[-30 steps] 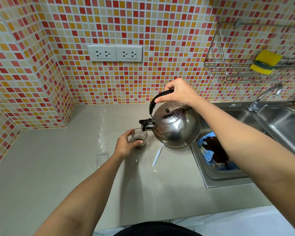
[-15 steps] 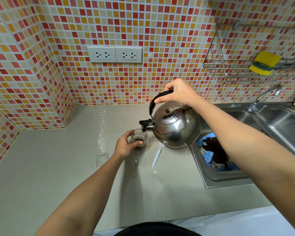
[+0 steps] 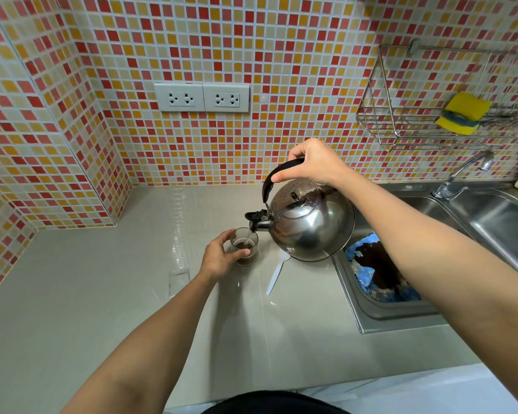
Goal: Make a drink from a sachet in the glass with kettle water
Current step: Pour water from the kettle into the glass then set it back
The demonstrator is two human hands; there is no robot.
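Your right hand [image 3: 313, 165] is clenched around the black handle of the steel kettle [image 3: 310, 222], which hangs tilted to the left above the counter [image 3: 102, 288], its spout over the glass [image 3: 245, 245]. A thin stream of water runs from the spout into the glass, which stands upright on the counter and holds dark liquid in its lower part. Your left hand [image 3: 220, 258] wraps the near-left side of the glass, thumb and fingers curled against its wall.

Just right of the glass a white plastic spoon [image 3: 277, 273] lies on the counter, its bowl partly under the kettle's belly. Left of your left wrist a clear sachet or wrapper [image 3: 178, 277] lies flat; you cannot tell if it is empty. Right of the kettle the sink [image 3: 368, 309] holds a blue cloth with a dark patch [image 3: 380, 270], and your right forearm crosses over it. The tap [image 3: 464, 171] stands behind. On the tiled wall a wire rack [image 3: 401, 121] carries a yellow sponge [image 3: 462, 113], and 2 socket plates [image 3: 202, 97] sit above the counter.
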